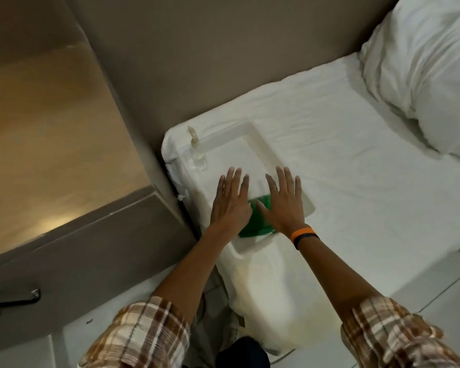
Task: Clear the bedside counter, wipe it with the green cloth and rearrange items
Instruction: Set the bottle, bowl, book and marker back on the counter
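White-sheeted bed (343, 168) beside the bare brown wooden bench (51, 123).

Left hand (230, 201) and right hand (283, 201) lie flat, fingers (279, 179) spread apart (nothing gripped), on a shallow white rectangular plastic tray (250, 144) on the bed. Crumpled green cloth (255, 221) sits in the tray, between and partly under both palms.

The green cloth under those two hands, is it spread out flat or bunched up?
Mostly flat. The green cloth lies on the white tray, pressed by the left hand and right hand; folds cannot be told.
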